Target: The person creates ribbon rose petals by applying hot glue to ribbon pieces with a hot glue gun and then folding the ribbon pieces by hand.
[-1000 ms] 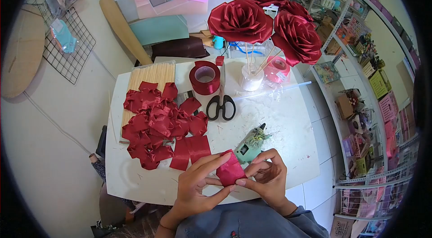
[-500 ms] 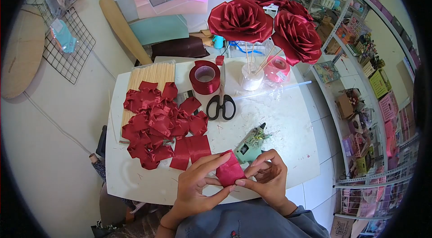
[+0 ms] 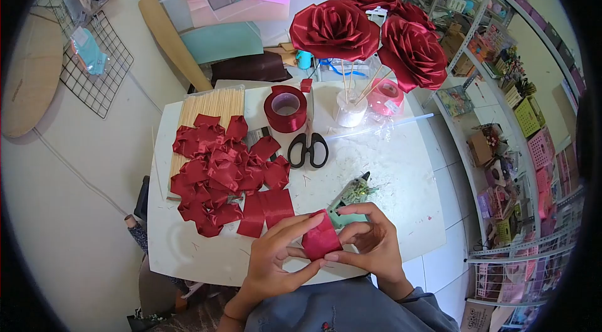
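Note:
A piece of dark red satin ribbon [image 3: 320,239] is held upright at the table's near edge. My left hand [image 3: 276,255] grips it from the left, index finger along its top edge and thumb at its bottom. On the other side, my right hand [image 3: 373,243] has thumb and a finger at the lower right edge, with the index finger raised. Just beyond the piece lies a pale green glue gun [image 3: 350,208], partly hidden by my right fingers. Flat cut ribbon squares [image 3: 266,209] lie left of it, beside a pile of shaped red petals [image 3: 219,166].
Black-handled scissors [image 3: 308,150] and a red ribbon roll [image 3: 285,108] lie mid-table. Wooden sticks [image 3: 210,101] sit under the petals. Large red ribbon roses [image 3: 335,29] stand on sticks in a white holder [image 3: 350,110] at the back. Crowded shelves [image 3: 501,162] line the right.
My right index finger has lifted and straightened toward the glue gun, and the right hand has shifted slightly left. The ribbon piece and left hand have barely moved.

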`<state>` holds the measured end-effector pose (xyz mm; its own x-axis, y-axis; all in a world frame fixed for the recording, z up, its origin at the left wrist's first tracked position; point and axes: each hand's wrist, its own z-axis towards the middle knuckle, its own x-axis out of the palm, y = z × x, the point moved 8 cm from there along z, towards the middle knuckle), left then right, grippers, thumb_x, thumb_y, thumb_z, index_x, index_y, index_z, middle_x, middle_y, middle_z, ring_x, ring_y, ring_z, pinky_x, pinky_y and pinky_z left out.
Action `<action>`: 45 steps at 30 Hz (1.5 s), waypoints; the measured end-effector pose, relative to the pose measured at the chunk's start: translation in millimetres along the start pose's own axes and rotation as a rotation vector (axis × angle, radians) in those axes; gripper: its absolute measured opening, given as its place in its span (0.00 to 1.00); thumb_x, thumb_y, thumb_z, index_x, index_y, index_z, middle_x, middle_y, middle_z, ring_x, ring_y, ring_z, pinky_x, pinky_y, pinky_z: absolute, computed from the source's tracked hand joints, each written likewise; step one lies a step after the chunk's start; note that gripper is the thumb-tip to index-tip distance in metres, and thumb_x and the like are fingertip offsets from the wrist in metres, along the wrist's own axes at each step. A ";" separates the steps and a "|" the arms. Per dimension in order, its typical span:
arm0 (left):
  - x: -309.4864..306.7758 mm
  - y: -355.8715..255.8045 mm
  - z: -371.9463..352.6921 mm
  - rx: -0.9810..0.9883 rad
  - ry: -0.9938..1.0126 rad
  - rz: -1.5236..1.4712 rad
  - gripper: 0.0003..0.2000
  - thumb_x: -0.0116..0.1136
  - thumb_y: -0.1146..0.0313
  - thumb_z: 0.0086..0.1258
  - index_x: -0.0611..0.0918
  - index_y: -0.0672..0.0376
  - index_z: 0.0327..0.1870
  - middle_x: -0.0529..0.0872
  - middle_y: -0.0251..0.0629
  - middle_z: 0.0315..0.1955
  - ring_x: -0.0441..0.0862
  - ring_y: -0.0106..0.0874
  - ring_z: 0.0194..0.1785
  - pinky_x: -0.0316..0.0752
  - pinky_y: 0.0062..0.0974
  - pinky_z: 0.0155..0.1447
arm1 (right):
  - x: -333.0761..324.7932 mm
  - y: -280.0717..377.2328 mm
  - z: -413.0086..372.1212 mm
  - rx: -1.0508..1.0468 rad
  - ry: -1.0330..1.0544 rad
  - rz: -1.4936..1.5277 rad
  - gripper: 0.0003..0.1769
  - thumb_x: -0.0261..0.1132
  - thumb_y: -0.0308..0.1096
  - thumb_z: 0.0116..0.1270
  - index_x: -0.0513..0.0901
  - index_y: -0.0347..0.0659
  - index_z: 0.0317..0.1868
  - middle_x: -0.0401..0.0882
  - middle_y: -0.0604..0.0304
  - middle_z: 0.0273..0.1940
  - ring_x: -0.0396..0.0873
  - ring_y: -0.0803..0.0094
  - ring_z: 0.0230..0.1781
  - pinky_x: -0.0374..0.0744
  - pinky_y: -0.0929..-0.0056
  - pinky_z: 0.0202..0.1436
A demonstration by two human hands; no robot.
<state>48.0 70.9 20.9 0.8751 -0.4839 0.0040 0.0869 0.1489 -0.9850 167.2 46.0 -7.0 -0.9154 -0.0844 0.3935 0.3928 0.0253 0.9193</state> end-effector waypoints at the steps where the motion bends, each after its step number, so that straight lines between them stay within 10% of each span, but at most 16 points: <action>1: 0.9 -0.7 -0.4 0.015 0.010 0.023 0.29 0.61 0.87 0.42 0.69 0.69 0.51 0.69 0.45 0.47 0.72 0.30 0.49 0.77 0.22 0.45 | -0.8 -1.2 -0.1 0.007 -0.009 -0.010 0.32 0.65 0.14 0.45 0.64 0.35 0.52 0.79 0.56 0.29 0.77 0.75 0.35 0.73 0.75 0.44; 26: -15.5 13.6 0.9 -0.049 -0.236 -0.122 0.23 0.55 0.85 0.53 0.65 0.68 0.52 0.77 0.40 0.34 0.76 0.24 0.42 0.75 0.20 0.45 | 1.3 -4.9 2.7 -0.016 -0.039 -0.040 0.34 0.64 0.15 0.47 0.60 0.36 0.54 0.74 0.60 0.31 0.73 0.78 0.37 0.71 0.76 0.46; 45: -4.2 35.1 2.6 -0.223 0.012 -0.156 0.24 0.55 0.83 0.56 0.64 0.65 0.55 0.80 0.37 0.28 0.77 0.20 0.34 0.70 0.11 0.36 | -3.7 31.6 6.0 -0.385 -0.094 -0.458 0.24 0.61 0.17 0.49 0.68 0.38 0.49 0.71 0.53 0.41 0.70 0.71 0.41 0.70 0.76 0.42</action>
<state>48.7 80.4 -13.3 0.8537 -0.4961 0.1583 0.1121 -0.1218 -0.9862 182.5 53.1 20.6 -0.9959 0.0871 -0.0257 -0.0552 -0.3565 0.9327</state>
